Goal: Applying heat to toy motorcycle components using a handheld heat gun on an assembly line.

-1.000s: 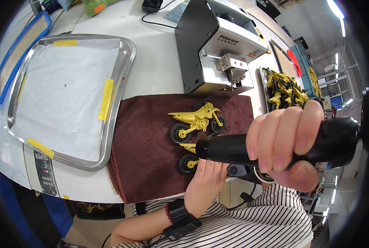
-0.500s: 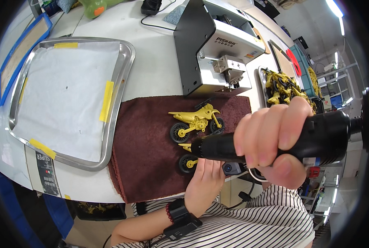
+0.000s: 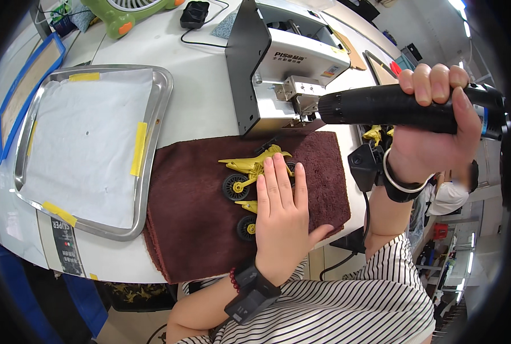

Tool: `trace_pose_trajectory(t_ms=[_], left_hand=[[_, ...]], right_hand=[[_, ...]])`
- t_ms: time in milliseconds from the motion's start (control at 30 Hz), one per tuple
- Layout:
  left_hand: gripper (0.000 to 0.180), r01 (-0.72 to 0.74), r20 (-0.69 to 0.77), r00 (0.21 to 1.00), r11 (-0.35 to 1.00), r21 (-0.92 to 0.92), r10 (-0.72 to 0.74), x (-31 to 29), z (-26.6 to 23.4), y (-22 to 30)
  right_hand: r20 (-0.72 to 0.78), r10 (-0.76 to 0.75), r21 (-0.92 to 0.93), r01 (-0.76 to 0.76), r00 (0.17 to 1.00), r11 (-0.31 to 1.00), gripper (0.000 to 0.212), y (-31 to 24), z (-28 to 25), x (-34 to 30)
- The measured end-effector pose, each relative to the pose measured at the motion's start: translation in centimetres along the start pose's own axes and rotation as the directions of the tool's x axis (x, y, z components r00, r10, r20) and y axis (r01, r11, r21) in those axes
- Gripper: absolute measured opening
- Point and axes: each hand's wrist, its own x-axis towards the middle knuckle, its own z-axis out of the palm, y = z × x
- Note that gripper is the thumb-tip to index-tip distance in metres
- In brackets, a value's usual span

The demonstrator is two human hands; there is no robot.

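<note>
While the right hand [image 3: 433, 152] is wrapping its fingers around one black power tool [image 3: 376, 107], the tool's tip is pointing at the metal block [image 3: 301, 89] of one silver-and-black machine [image 3: 315, 55]; whether they are touching, I cannot tell. The left hand [image 3: 284, 223] is lying flat and gripping nothing, four fingers straight with narrow gaps, thumb standing out wide. It is partly covering the upper yellow motorcycle [image 3: 241, 165] and the lower yellow motorcycle [image 3: 246, 205], two toys, which are lying on one brown cloth [image 3: 192, 223]. The upper one is showing two black wheels [image 3: 236, 187], the lower one only one. Four yellow tape strips [image 3: 139, 149] are edging one white sheet [image 3: 89, 172] in a metal tray [image 3: 164, 94]. The machine is carrying dark lettering and a small sticker [image 3: 331, 71]; one black label [image 3: 66, 246] is bearing pale print, upside down.
</note>
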Motion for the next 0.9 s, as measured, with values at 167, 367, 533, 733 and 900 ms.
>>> trace_pose_trajectory(t_ms=[167,367,533,733,900], left_hand=[[0.099,-0.001,0.062,0.998,0.993,0.119,-0.006,0.0,-0.1,0.1],[0.101,0.008,0.06,0.998,0.995,0.099,-0.014,0.5,-1.1,-0.1],[0.103,0.046,0.048,0.998,0.994,0.103,-0.051,0.6,-0.9,-0.5],[0.103,0.016,0.04,0.999,0.993,0.118,-0.02,0.5,-0.7,-0.6],[0.098,0.005,0.084,0.996,0.993,0.116,-0.015,0.5,-0.5,-0.8]], right_hand=[[0.048,-0.084,-0.029,0.085,0.995,0.996,0.019,2.3,-0.4,0.0],[0.016,0.004,-0.1,-0.003,1.0,0.995,0.015,0.1,0.5,0.0],[-0.039,-0.102,-0.219,0.091,0.994,0.972,0.016,2.2,1.2,-0.2],[0.051,0.056,-0.102,-0.05,0.997,0.993,0.017,0.4,1.2,0.5],[0.208,0.177,0.078,-0.196,0.962,0.977,0.02,-0.3,3.8,-1.4]])
